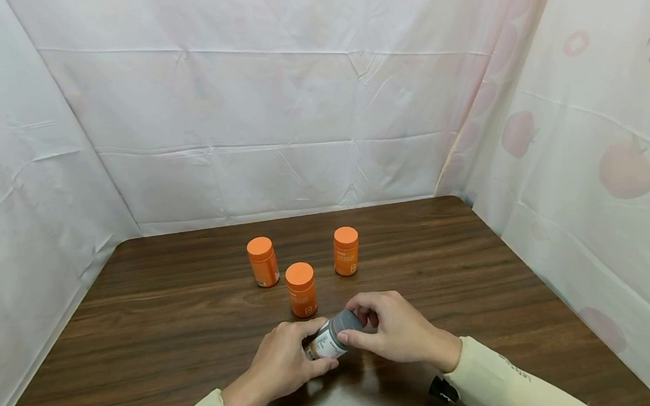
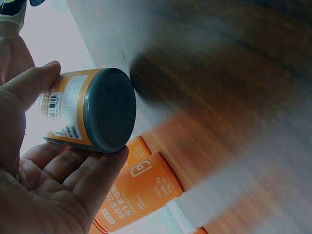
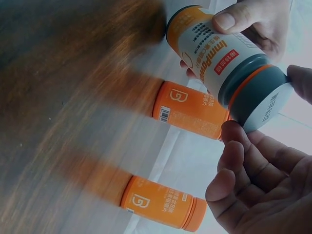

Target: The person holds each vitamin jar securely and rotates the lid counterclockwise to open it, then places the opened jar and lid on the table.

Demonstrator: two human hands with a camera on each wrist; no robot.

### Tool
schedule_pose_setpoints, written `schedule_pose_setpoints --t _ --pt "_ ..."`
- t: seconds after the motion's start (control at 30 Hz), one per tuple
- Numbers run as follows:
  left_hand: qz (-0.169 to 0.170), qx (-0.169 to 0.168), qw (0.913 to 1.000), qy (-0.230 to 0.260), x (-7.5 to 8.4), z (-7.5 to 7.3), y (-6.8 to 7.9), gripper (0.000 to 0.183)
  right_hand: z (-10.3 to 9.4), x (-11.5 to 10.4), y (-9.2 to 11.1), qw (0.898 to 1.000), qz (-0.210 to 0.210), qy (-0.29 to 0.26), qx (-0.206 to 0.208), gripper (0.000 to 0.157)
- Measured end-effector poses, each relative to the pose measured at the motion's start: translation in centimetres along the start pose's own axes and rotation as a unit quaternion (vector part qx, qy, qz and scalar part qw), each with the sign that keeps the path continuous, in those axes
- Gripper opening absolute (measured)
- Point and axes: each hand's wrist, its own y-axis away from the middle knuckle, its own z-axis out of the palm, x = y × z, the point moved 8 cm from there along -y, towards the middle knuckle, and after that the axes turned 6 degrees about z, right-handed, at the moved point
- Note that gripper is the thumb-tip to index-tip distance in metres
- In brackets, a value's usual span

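Note:
A grey supplement bottle (image 1: 324, 343) with a white and orange label is held tilted above the near part of the table. My left hand (image 1: 283, 360) grips its body, thumb on one side and fingers on the other; the left wrist view shows the dark base (image 2: 111, 109). At the other end, my right hand (image 1: 397, 331) pinches the grey cap (image 3: 261, 97) between thumb and fingertips. An orange ring shows just below that cap in the right wrist view, and the cap sits on the bottle.
Three orange bottles stand upright beyond my hands: one at the left (image 1: 264, 267), one nearer in the middle (image 1: 302, 295) and one at the right (image 1: 346, 256). The dark wooden table (image 1: 167, 320) is bordered by white sheeting (image 1: 270, 111) at the back and sides.

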Motion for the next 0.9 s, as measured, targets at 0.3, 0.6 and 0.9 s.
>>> schedule_pose_setpoints --t 0.3,0.6,0.9 --pt "-0.003 0.001 1.0 -0.001 0.0 0.0 0.0 0.04 0.0 -0.4 0.1 1.0 -0.02 -0.001 -0.02 0.033" --pt "-0.004 0.0 1.0 -0.004 -0.1 0.0 0.0 0.038 -0.2 -0.8 0.4 0.996 -0.08 -0.011 -0.028 0.045" --pt "0.001 0.003 1.0 -0.001 0.0 0.0 0.0 0.039 -0.3 -1.4 0.6 0.992 -0.113 -0.041 -0.046 0.056"
